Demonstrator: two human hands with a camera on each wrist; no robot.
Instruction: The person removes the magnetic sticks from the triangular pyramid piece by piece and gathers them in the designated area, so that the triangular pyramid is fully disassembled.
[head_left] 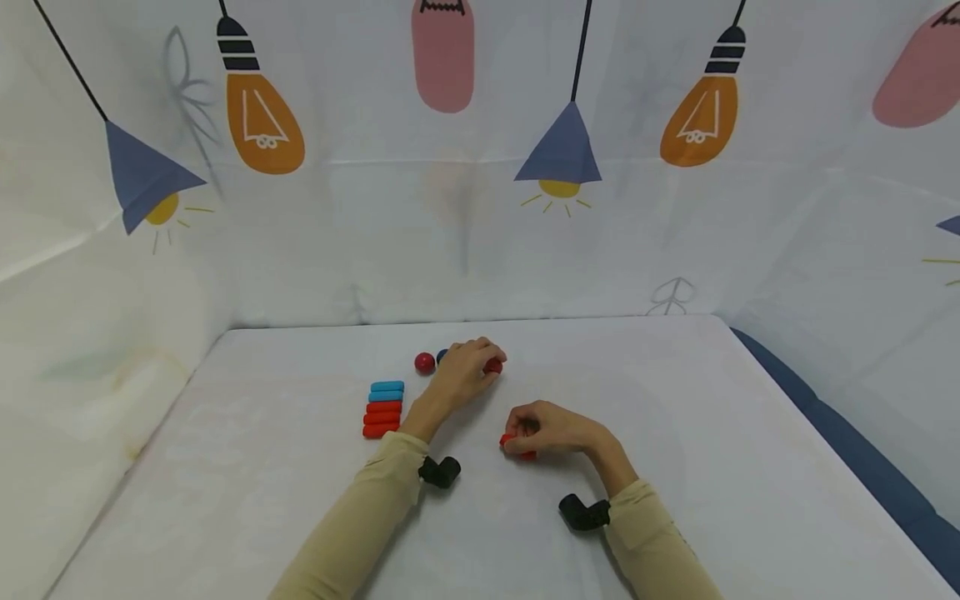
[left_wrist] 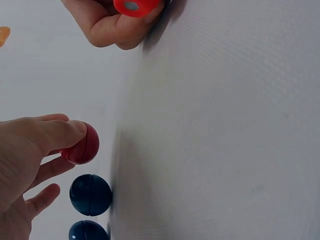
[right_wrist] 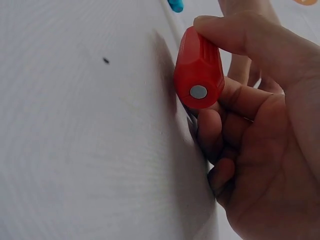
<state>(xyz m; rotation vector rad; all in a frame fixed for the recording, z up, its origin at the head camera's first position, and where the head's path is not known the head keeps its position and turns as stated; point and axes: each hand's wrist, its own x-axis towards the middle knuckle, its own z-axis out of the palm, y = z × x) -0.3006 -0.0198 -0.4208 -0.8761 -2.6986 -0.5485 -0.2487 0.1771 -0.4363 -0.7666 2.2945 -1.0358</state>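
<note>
My left hand [head_left: 467, 372] pinches a dark red ball [left_wrist: 89, 144] between thumb and fingers at the back of the table. Two dark blue balls [left_wrist: 90, 195] sit beside that hand in the left wrist view; the head view mostly hides them behind it. Another red ball [head_left: 424, 362] rests to their left. Nearer the front, my right hand [head_left: 557, 429] grips a red magnetic rod [right_wrist: 199, 70] between thumb and fingers, low over the table. A grey metal disc shows at the rod's end.
Several red rods [head_left: 382, 418] and two light blue rods [head_left: 387, 391] lie in a stacked row left of my left forearm. The white table [head_left: 247, 467] meets a printed cloth backdrop [head_left: 480, 242] at its back edge. Blue fabric [head_left: 847, 442] runs along the right side.
</note>
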